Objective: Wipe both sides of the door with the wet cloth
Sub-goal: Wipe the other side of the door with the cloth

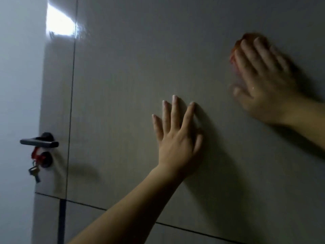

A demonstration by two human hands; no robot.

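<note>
A glossy grey door (pixel 123 85) with thin dark panel lines fills the view. My left hand (pixel 177 138) lies flat on its middle, fingers spread, holding nothing. My right hand (pixel 262 80) is blurred at the upper right and presses an orange-red cloth (pixel 234 50) flat against the door. Only the cloth's edge shows past my fingertips; my palm hides the remainder.
A black lever handle (pixel 39 140) sits at the door's left edge. Below it, keys on a red tag (pixel 36 164) hang from the lock. A pale wall (pixel 15 85) borders the door on the left. A bright reflection (pixel 59 23) shines at the upper left.
</note>
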